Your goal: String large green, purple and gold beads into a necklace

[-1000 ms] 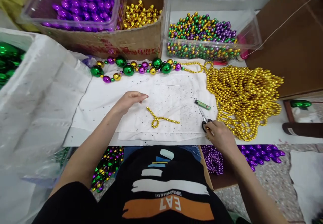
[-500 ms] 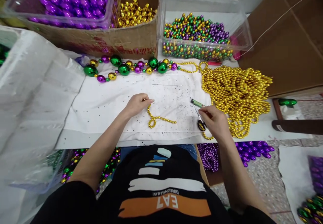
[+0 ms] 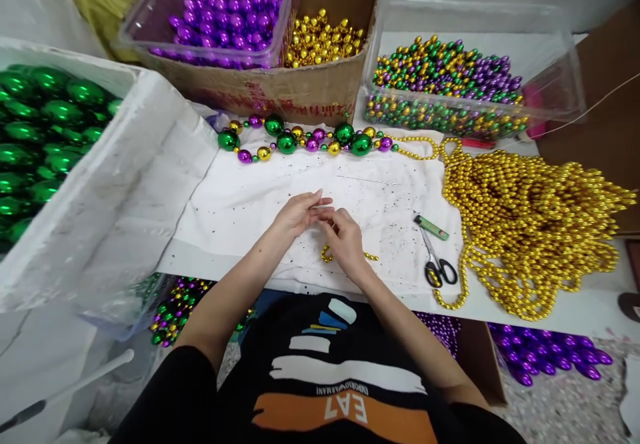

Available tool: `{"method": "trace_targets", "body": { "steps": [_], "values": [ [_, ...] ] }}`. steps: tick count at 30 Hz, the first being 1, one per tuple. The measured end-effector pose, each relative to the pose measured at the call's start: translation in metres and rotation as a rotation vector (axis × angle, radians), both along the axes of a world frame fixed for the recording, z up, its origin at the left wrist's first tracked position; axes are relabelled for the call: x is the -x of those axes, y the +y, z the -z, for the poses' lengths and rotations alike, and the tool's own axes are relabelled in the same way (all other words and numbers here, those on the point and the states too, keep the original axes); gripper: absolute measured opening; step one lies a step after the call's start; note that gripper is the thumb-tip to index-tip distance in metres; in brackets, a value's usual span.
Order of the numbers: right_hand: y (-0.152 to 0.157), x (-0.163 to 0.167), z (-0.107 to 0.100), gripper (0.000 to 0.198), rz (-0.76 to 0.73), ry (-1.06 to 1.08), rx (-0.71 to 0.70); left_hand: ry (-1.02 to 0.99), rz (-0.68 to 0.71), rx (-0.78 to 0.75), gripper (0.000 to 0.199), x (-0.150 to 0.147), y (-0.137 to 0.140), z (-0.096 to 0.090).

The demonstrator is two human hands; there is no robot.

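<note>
A short gold bead strand (image 3: 371, 256) lies on the white cloth (image 3: 240, 211), partly hidden beneath my right hand (image 3: 346, 239). My right hand is closed in a pinch at the strand's upper end, against the fingers of my left hand (image 3: 299, 213). My left hand is turned partly palm up, its fingers stretched and thumb apart. To the right lie black-handled scissors (image 3: 434, 261) and a green lighter-like stick (image 3: 432, 227). A thin needle-like wire (image 3: 367, 180) rests above the hands.
A necklace of green, purple and gold beads (image 3: 287, 142) runs along the cloth's back edge. Gold bead strands (image 3: 530, 217) are heaped at right. Behind stand a cardboard box (image 3: 240, 91) and a clear bin (image 3: 550, 111) of small beads. A white foam box (image 3: 125, 157) holds green beads.
My right hand has moved left from beside the scissors to meet my left hand. My left hand's fingers have spread from a pinch. The camera view has shifted left.
</note>
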State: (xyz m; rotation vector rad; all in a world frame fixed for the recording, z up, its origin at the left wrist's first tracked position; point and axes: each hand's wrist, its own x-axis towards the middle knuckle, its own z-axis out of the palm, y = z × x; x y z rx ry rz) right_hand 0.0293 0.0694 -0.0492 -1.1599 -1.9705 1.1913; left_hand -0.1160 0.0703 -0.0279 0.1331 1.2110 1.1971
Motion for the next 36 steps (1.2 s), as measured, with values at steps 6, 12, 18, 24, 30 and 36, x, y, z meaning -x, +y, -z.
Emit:
{"method": "trace_targets", "body": {
  "steps": [6,12,18,24,30,36],
  "values": [
    [-0.01,-0.009,0.014,0.023,-0.011,-0.2,-0.087,-0.077,-0.099,0.064,0.017,0.003,0.001,0.002],
    [-0.01,-0.003,0.023,0.026,-0.061,-0.324,-0.108,-0.124,-0.107,0.133,0.027,0.006,0.003,0.008],
    [0.001,-0.017,0.014,0.009,-0.02,0.059,0.203,-0.018,-0.096,0.074,0.021,0.011,-0.002,0.008],
    [0.008,-0.026,0.008,0.013,-0.057,0.027,0.196,0.034,-0.085,0.057,0.023,0.011,-0.005,0.006],
    [0.0,0.002,0.018,0.022,-0.201,-0.408,-0.145,0.002,-0.123,0.091,0.02,0.012,-0.005,0.01],
    [-0.001,-0.013,-0.001,0.018,-0.142,-0.274,-0.128,0.393,0.031,0.027,0.02,0.021,-0.014,0.007]
  ]
}}
